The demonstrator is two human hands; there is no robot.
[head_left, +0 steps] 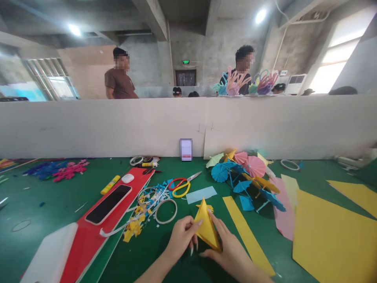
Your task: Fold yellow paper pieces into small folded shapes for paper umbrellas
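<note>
Folded yellow paper (206,225) in the grip of a half-curled left hand (182,237) and half-curled right hand (226,244).

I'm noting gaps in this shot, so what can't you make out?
Head view: parts of the folded yellow paper, covered by the left hand and right hand.
Head view: what the upright phone displays, blurred.
Head view: rest of the large yellow sheet, cut off by the right and bottom edges.
Head view: near end of the white slab, below the bottom edge.

bare forearms (156,262); left hand (181,236) and right hand (228,245) with long, apparently glossy nails (192,250).
</note>
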